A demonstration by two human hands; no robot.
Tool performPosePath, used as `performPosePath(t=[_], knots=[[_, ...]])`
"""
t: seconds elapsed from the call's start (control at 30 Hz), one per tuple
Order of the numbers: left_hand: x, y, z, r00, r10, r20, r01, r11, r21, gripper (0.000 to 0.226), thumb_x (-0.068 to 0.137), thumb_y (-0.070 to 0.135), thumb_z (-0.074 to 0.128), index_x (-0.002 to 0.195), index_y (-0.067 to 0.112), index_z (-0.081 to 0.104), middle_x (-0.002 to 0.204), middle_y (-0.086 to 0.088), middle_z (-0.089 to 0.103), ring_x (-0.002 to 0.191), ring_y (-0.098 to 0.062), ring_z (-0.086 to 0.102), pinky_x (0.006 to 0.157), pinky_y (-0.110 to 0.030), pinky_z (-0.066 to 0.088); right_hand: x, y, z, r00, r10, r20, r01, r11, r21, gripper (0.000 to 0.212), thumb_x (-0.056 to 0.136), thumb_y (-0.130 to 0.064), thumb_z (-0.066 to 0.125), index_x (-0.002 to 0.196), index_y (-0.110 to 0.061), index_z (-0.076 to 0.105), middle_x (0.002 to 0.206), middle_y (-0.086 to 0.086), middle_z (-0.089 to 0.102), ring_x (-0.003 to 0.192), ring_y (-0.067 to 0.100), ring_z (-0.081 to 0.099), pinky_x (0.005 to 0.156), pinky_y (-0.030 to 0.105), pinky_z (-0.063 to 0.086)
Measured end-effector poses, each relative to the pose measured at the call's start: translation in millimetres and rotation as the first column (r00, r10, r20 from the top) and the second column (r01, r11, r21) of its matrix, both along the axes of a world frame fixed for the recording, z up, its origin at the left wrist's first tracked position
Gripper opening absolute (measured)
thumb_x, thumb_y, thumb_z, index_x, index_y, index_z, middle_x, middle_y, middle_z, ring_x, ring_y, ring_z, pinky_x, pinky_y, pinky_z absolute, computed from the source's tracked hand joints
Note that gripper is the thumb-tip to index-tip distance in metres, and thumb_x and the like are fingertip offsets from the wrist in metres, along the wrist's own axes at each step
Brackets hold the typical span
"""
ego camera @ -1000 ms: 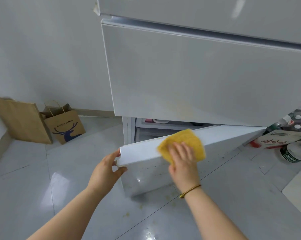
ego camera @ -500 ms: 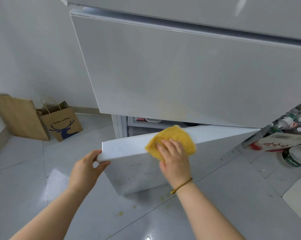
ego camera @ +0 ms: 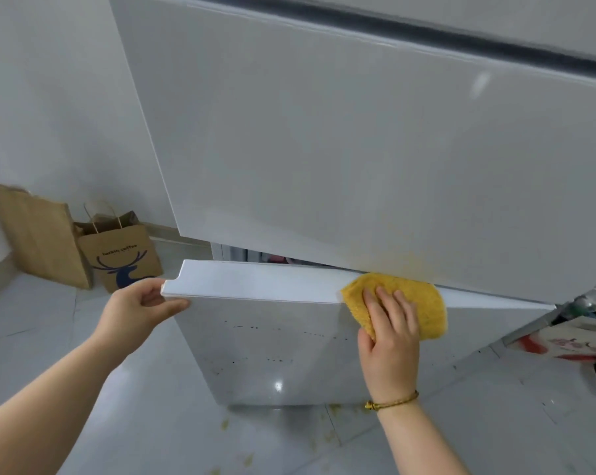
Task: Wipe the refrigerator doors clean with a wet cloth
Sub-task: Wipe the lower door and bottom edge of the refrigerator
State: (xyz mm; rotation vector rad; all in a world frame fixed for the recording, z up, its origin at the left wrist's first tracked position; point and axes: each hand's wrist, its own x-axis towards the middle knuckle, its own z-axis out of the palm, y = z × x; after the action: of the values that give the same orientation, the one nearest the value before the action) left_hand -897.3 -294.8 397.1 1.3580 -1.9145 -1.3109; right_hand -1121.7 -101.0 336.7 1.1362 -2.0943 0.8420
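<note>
Now we have slid the yellow textured cloth rightwards along the narrow white top edge of the lower refrigerator door. A second ago it sat near the middle of that edge; it now lies close to the hinge end, just beneath the bottom rim of the large white upper door.

Our right hand lies flat on the cloth, fingers straight and slightly spread, pressing it over the lip so that part drapes onto the front face. Our left hand still grips the free corner of the lower door, thumb on the front and fingers curled behind, holding it swung out.

We judge the top edge nearly covered. The front face below still carries rows of dark specks, and a faint yellowish smear sits on the upper door just above the cloth, so both remain to be wiped.

Toward the hinge the gap between the two doors narrows to a wedge, leaving little room for further travel that way. Leftwards the edge runs bare to our left hand. The brown paper bags stand against the wall, well apart from the door's swing. Boxes and bottles crowd the floor near the hinge side.
</note>
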Motion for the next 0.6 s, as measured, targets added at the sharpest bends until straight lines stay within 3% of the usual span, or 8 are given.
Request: performPosePath(t=[0.07,0.17,0.23,0.37,0.47,0.6], knots=[[-6,-10,-13,0.997,0.026,-0.076,-0.029,0.999,-0.039,0.019,0.077,0.001,0.066,0.094,0.009,0.063,0.075,0.007,0.065,0.069,-0.001,0.057,0.073,-0.018,0.046,-1,-8,-10,0.999,-0.006,-0.045,0.003,0.999,-0.055,0.037,0.077,-0.009,0.042,0.113,-0.01,0.052,0.105,0.018,0.066,0.11,0.031,0.041,0.104,0.041,0.025],[-12,-25,-30,0.982,0.024,-0.186,-0.04,0.996,-0.083,0.021,0.077,0.004,0.066,0.081,0.024,0.062,0.051,0.026,0.062,0.058,0.006,0.058,0.059,-0.004,0.041,-7,-21,-18,0.994,-0.036,-0.102,0.018,0.984,-0.175,0.033,0.078,-0.008,0.044,0.107,-0.006,0.061,0.107,0.014,0.062,0.107,0.033,0.043,0.097,0.044,0.032],[-17,-35,-44,0.965,0.009,-0.262,-0.037,0.994,-0.101,0.022,0.078,0.006,0.066,0.085,0.026,0.062,0.056,0.031,0.062,0.066,0.005,0.06,0.068,-0.01,0.045,-8,-31,-27,0.989,-0.063,-0.133,0.029,0.97,-0.242,0.032,0.078,-0.008,0.044,0.108,-0.01,0.056,0.111,0.008,0.052,0.107,0.033,0.041,0.097,0.042,0.031],[-30,-51,-59,0.933,0.005,-0.36,-0.066,0.985,-0.159,0.016,0.08,0.012,0.065,0.095,0.019,0.065,0.057,0.026,0.064,0.059,0.01,0.06,0.059,-0.006,0.044,-10,-42,-46,0.979,-0.095,-0.182,0.03,0.944,-0.329,0.032,0.081,-0.01,0.045,0.112,-0.012,0.05,0.116,0.009,0.044,0.11,0.034,0.038,0.105,0.033,0.024],[-34,-60,-65,0.909,-0.08,-0.409,-0.02,0.972,-0.235,0.011,0.081,0.012,0.065,0.078,0.022,0.064,0.05,0.031,0.059,0.052,0.018,0.055,0.05,0.003,0.039,-16,-48,-56,0.963,-0.125,-0.238,0.027,0.926,-0.376,0.031,0.081,-0.01,0.045,0.112,-0.01,0.05,0.116,0.011,0.043,0.111,0.035,0.038,0.106,0.032,0.023],[-34,-68,-81,0.875,-0.133,-0.465,-0.033,0.942,-0.333,0.015,0.081,0.019,0.065,0.073,0.031,0.062,0.054,0.028,0.063,0.053,0.017,0.055,0.06,-0.007,0.044,-21,-53,-63,0.951,-0.143,-0.273,0.019,0.911,-0.411,0.033,0.084,-0.015,0.046,0.116,-0.008,0.049,0.121,0.012,0.045,0.116,0.035,0.035,0.112,0.022,0.015]])
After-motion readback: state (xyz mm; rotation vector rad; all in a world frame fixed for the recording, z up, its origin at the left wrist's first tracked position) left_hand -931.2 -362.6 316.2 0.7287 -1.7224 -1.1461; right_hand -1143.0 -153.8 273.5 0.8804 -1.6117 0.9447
